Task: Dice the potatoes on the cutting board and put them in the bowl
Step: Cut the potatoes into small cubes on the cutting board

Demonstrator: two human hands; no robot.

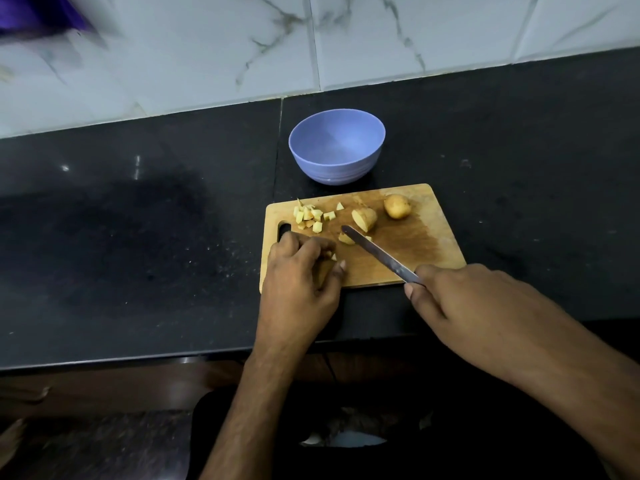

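Observation:
A wooden cutting board (420,244) lies on the black counter. On it are a whole potato (397,206), a half potato (364,219), a pile of diced pieces (309,216) at the far left, and a small piece (345,239) by the knife tip. My right hand (464,299) grips the handle of a knife (377,252), its blade slanting across the board. My left hand (301,271) rests on the board's near left part, fingers curled round small potato pieces, mostly hidden. A blue bowl (336,147) stands behind the board with nothing inside.
The black stone counter (138,237) stretches left and right of the board, with a seam running back past the bowl. White marbled wall tiles (381,39) rise behind. The counter's front edge runs just below my wrists. A blurred purple object (38,15) sits top left.

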